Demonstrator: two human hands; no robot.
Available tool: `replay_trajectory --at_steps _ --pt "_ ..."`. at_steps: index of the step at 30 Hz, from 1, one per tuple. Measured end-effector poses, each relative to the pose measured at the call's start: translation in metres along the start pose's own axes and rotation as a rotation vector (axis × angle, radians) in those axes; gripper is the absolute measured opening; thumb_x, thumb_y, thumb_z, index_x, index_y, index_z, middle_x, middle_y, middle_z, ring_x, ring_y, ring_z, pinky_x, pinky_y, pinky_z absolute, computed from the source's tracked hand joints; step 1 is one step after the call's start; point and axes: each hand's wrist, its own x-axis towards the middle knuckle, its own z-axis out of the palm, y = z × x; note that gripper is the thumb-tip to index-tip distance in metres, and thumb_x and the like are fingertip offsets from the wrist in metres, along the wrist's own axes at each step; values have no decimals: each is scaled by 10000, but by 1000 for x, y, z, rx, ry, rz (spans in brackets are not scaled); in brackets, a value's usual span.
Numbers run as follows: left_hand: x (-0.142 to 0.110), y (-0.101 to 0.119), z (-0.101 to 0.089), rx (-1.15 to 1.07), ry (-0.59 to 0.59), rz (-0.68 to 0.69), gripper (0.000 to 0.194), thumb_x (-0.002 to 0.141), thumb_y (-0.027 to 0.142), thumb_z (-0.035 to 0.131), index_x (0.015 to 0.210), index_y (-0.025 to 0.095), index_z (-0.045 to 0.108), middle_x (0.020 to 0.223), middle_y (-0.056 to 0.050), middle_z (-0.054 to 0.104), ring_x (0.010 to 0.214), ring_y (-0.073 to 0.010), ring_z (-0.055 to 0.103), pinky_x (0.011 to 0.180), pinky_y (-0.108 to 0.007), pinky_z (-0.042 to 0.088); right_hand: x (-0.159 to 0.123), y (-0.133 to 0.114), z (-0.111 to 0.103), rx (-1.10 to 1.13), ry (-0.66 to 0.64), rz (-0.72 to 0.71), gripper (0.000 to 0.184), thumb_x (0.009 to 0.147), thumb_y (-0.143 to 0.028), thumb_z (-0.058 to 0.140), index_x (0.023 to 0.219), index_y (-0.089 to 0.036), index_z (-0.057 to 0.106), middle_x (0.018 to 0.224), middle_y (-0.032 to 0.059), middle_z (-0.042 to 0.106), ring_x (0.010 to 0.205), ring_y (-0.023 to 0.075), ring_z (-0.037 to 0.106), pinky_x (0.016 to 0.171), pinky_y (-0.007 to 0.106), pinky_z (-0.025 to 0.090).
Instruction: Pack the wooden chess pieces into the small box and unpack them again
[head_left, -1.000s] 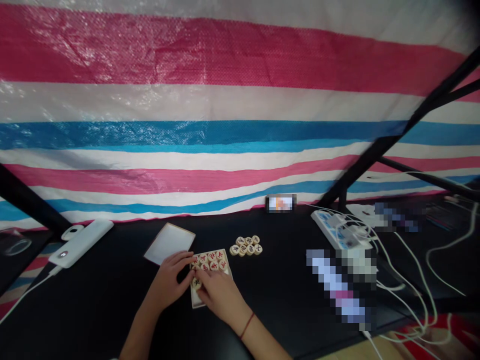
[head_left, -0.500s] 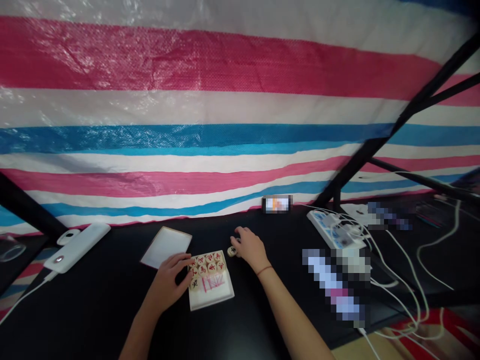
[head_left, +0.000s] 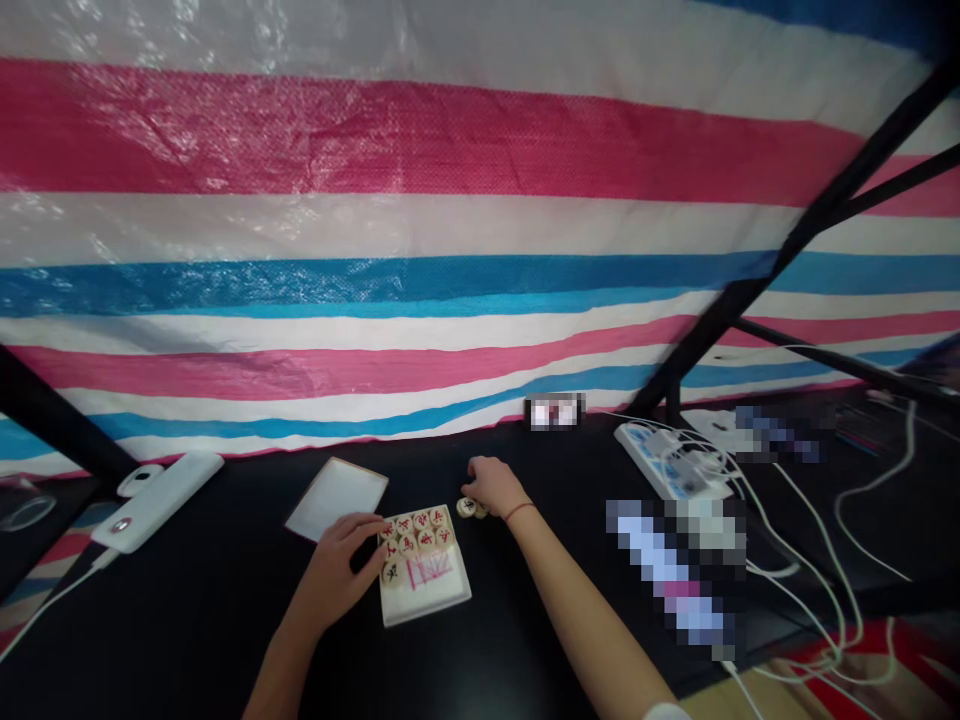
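A shallow white box (head_left: 426, 612) lies on the black tabletop, with Chinese chess pieces (head_left: 421, 520) in it. Two rows of them carry red characters, and one piece with a black character (head_left: 390, 573) lies at the left below them. My left hand (head_left: 349, 560) grips the box's left side, its thumb on the edge and fingers at the upper left corner. Right of the box, my right hand (head_left: 496, 487) is curled down over loose chess pieces (head_left: 466, 507). Its fingertips are mostly hidden, so what they hold cannot be seen.
Behind my left hand lies a white box lid (head_left: 339, 497). A white power bank (head_left: 161, 500) with a cable is at the left. A phone (head_left: 553, 411) stands at the back. To the right are a power strip (head_left: 660, 460), tangled white cables and a blurred-out device (head_left: 667, 575).
My right hand has moved slightly and its fingers have curled in, showing more of the loose pieces. My left hand stays at the box. The view has shifted a little.
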Motion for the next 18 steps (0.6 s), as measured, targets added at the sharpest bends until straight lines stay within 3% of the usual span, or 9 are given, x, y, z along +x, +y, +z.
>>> replay_trajectory --at_steps 8,12,15,18 --pt "0 -1 0 -8 13 -11 216 859 316 583 1039 263 690 1056 -62 695 986 -214 658 881 -365 552 3 1 -6 13 -3 -19 260 668 -191 730 924 -153 706 987 128 713 931 252 674 703 259 457" --pt "-1 -4 1 1 105 -11 256 865 341 575 1084 254 675 1066 -71 687 1002 -222 652 891 -380 551 -4 -3 -16 71 49 -53 223 714 -215 712 926 -144 716 948 128 720 920 248 676 733 275 463" --pt "0 1 5 4 175 -31 323 863 372 586 1158 251 644 1104 -80 669 1024 -230 647 904 -390 548 -20 -12 -17 188 61 -167 230 783 -324 675 974 -202 712 881 44 733 853 176 683 730 234 465" --pt "3 15 12 -31 96 -21 394 864 370 599 1249 287 590 1182 -64 644 1073 -223 634 924 -360 542 -42 -27 -8 529 23 -370 253 794 -383 662 972 -209 706 831 6 730 758 134 675 684 208 475"
